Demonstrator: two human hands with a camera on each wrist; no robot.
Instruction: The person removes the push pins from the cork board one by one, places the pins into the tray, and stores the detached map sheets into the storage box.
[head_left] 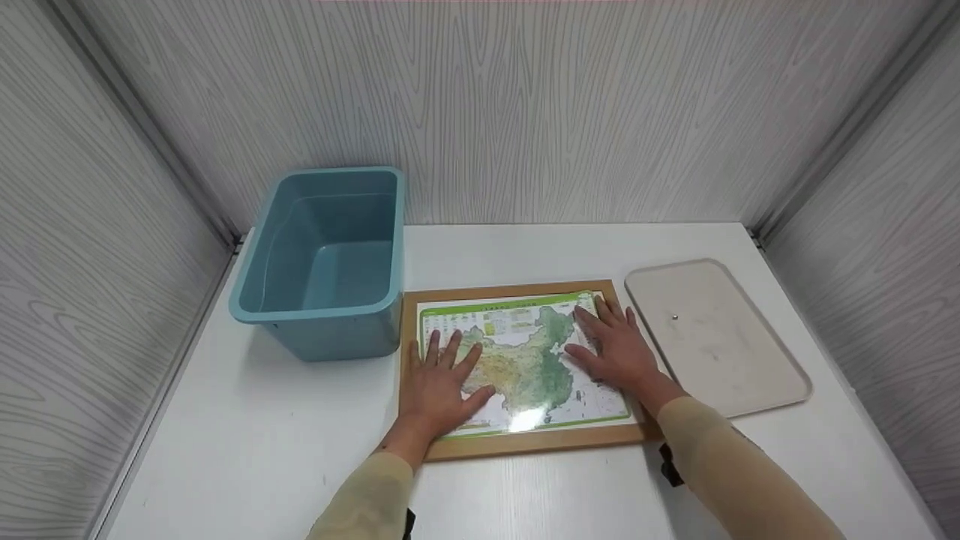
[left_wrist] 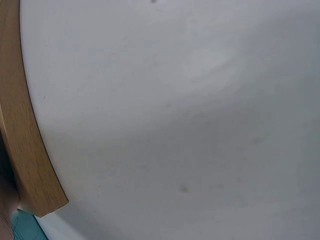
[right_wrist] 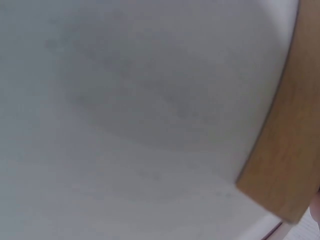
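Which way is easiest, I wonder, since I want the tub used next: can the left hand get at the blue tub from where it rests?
Probably yes. The left hand lies flat on the map puzzle, and the blue tub stands just beside the frame on that side, with only bare table between.

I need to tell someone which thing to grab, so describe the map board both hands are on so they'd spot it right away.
On the white table, look between the blue tub and the pale tray. The map board lies flat there, under the left hand and right hand. It alone has a wooden frame and a green printed map.
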